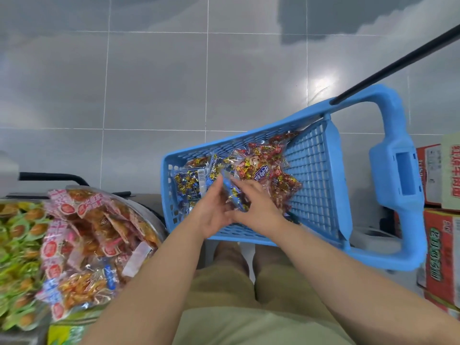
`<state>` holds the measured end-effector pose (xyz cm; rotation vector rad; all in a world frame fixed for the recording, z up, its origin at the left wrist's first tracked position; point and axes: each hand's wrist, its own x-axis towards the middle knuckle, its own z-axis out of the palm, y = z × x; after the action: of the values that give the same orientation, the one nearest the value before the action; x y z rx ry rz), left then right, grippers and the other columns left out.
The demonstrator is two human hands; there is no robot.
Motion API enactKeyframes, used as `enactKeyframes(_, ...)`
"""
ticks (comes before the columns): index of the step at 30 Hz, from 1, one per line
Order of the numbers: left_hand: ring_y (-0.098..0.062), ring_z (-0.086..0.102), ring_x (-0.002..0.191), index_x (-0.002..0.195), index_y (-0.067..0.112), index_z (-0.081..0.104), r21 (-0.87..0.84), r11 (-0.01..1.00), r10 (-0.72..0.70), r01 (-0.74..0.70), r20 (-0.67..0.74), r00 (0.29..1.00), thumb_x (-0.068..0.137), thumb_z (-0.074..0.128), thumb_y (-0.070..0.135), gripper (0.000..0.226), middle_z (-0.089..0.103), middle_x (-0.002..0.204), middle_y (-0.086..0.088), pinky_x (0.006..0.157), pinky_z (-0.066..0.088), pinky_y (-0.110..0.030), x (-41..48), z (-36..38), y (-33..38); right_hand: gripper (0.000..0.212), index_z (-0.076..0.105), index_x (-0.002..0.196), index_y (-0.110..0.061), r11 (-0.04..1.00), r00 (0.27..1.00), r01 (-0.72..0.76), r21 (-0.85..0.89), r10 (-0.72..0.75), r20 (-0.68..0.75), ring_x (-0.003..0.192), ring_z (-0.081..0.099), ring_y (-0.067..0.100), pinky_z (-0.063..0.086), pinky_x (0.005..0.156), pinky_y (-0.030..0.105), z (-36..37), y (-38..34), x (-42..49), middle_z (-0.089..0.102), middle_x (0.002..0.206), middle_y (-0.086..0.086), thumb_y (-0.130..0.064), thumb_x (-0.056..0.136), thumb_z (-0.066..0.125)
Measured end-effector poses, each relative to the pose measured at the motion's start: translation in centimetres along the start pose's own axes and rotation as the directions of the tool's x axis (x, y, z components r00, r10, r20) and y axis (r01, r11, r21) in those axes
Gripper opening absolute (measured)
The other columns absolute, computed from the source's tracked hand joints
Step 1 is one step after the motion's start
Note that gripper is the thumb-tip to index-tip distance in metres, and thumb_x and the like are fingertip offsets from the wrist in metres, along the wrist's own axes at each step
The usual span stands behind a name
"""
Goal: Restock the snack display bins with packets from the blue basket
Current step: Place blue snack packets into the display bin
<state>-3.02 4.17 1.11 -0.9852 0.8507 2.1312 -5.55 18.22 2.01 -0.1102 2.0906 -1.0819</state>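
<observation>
The blue basket (313,165) stands on the tiled floor in front of my knees, its handle to the right. Blue-and-gold snack packets (190,179) lie at its left end and red ones (258,163) in the middle. My left hand (214,210) and my right hand (256,205) meet inside the basket, both closed on one blue packet (230,192) held on edge between them. The display bins (146,212) sit at the lower left, heaped with pink-and-orange packets (94,235) and green ones (17,250).
Red and green printed cartons (440,245) are stacked at the right edge behind the basket handle. A black rod (398,63) slants up from the basket's far corner. Grey floor tiles fill the upper half of the view.
</observation>
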Motion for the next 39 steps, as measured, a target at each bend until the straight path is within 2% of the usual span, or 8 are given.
enactKeyframes(8, -0.030, 0.071, 0.084, 0.104, 0.006, 0.066, -0.160, 0.981, 0.061, -0.110, -0.284, 0.957, 0.081, 0.064, 0.019, 0.026, 0.073, 0.097, -0.015, 0.077, 0.057, -0.045, -0.7, -5.1, 0.4, 0.027, 0.059, 0.115, -0.026, 0.937, 0.977, -0.126, 0.324, 0.060, 0.207, 0.107, 0.059, 0.016, 0.048, 0.096, 0.033, 0.8, -0.6, 4.7, 0.059, 0.116, 0.005, -0.015, 0.090, 0.061)
enactKeyframes(14, -0.027, 0.072, 0.082, 0.114, 0.002, 0.059, -0.098, 0.970, 0.154, -0.223, -0.462, 0.873, 0.084, 0.063, -0.004, 0.031, 0.074, 0.093, -0.013, 0.074, 0.058, -0.047, 0.2, -7.9, 0.6, 0.032, 0.056, 0.124, -0.011, 0.970, 0.997, -0.074, -0.231, 0.079, 0.011, 0.127, 0.040, 0.021, 0.029, 0.105, 0.029, 0.3, 0.9, 12.7, 0.045, 0.136, 0.009, -0.017, 0.092, 0.053)
enactKeyframes(20, -0.019, 0.072, 0.065, 0.092, 0.010, 0.055, -0.093, 0.939, 0.236, -0.331, -0.527, 0.816, 0.088, 0.057, -0.008, 0.018, 0.074, 0.074, -0.004, 0.053, 0.058, -0.031, 0.2, -9.6, 0.5, 0.085, 0.013, 0.149, -0.011, 0.740, 0.926, -0.315, -0.594, 0.377, -0.021, 0.139, 0.019, 0.037, 0.025, 0.110, 0.048, 0.9, 2.7, 16.4, 0.013, 0.154, 0.013, -0.047, 0.086, 0.059)
enactKeyframes(24, -0.016, 0.072, 0.069, 0.096, 0.017, 0.057, -0.090, 0.942, 0.204, -0.324, -0.613, 0.763, 0.093, 0.060, 0.009, 0.009, 0.075, 0.081, -0.001, 0.056, 0.058, -0.029, 0.0, -10.4, 0.1, 0.070, 0.045, 0.130, -0.019, 0.676, 0.976, -0.206, -0.708, 0.192, -0.101, 0.130, 0.031, 0.032, 0.033, 0.099, 0.048, 0.8, 3.7, 15.4, 0.040, 0.140, 0.009, -0.057, 0.075, 0.067)
enactKeyframes(28, -0.017, 0.070, 0.082, 0.096, 0.019, 0.055, 0.011, 0.962, 0.214, -0.273, -0.652, 0.727, 0.093, 0.062, 0.018, 0.008, 0.071, 0.094, -0.002, 0.070, 0.056, -0.033, 0.0, -10.6, -0.4, 0.064, 0.051, 0.131, -0.014, 0.868, 0.973, -0.146, -0.475, 0.214, 0.091, 0.122, 0.047, 0.028, 0.040, 0.098, 0.037, 0.1, 4.3, 13.8, 0.049, 0.137, 0.010, -0.042, 0.078, 0.073)
enactKeyframes(31, -0.016, 0.068, 0.089, 0.100, 0.020, 0.055, 0.039, 0.972, 0.205, -0.232, -0.627, 0.751, 0.093, 0.063, 0.019, 0.011, 0.069, 0.104, -0.003, 0.079, 0.055, -0.036, -0.2, -10.2, -0.3, 0.049, 0.058, 0.119, -0.008, 0.948, 0.980, -0.189, -0.256, 0.198, 0.008, 0.098, 0.053, 0.022, 0.042, 0.079, 0.031, -1.6, 4.3, 11.3, 0.058, 0.109, 0.007, -0.032, 0.080, 0.074)
enactKeyframes(35, -0.017, 0.066, 0.094, 0.118, 0.017, 0.054, 0.001, 0.982, 0.152, -0.188, -0.591, 0.792, 0.094, 0.061, 0.018, 0.025, 0.065, 0.120, -0.007, 0.085, 0.052, -0.037, -0.4, -9.0, 0.7, 0.019, 0.061, 0.095, -0.019, 0.967, 0.966, 0.104, -0.234, -0.154, -0.209, 0.079, 0.050, 0.011, 0.045, 0.067, 0.031, -3.3, 2.1, 7.4, 0.052, 0.083, -0.014, -0.020, 0.079, 0.073)
enactKeyframes(39, -0.032, 0.060, 0.115, 0.138, 0.013, 0.047, -0.176, 0.978, 0.021, -0.110, -0.443, 0.896, 0.098, 0.051, 0.032, 0.044, 0.059, 0.133, -0.014, 0.096, 0.048, -0.051, -0.7, -7.8, 1.9, 0.027, 0.072, 0.099, -0.006, 0.638, 0.707, 0.622, -0.454, -0.707, -0.025, 0.097, 0.058, 0.026, 0.047, 0.094, 0.046, -1.4, -0.9, 4.8, 0.066, 0.098, 0.013, 0.000, 0.075, 0.061)
